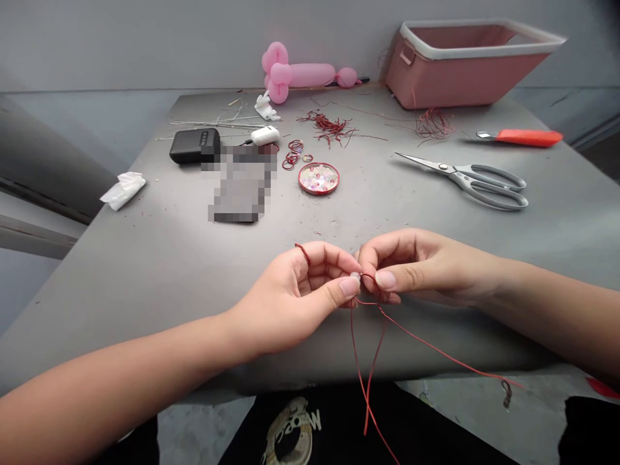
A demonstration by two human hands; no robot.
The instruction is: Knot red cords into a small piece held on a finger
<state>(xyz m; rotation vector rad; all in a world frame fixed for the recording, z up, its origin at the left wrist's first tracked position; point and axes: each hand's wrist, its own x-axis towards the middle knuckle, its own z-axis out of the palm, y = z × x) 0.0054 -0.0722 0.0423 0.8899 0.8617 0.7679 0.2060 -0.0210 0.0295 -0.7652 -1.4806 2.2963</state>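
Observation:
Between the thumb and index finger of my left hand [310,290] is a small pale bead [355,276]. My right hand [407,265] pinches a red cord [369,276] just to the right of the bead, its fingertips close to the left ones. Below both hands several lengths of the cord hang past the table's front edge, one stretching out to the lower right. A braided red ring [303,252] circles a finger of my left hand. Beyond the hands stands a shallow round dish [318,179] of pale and pink beads.
Grey-handled scissors [465,179] and an orange-handled cutter [527,137] lie at the right. Red cord pieces [329,126], finished-looking rings [291,158], a black power bank [194,146] and a white case [265,135] lie further back. A pink bin [450,77] and balloon [310,75] stand behind.

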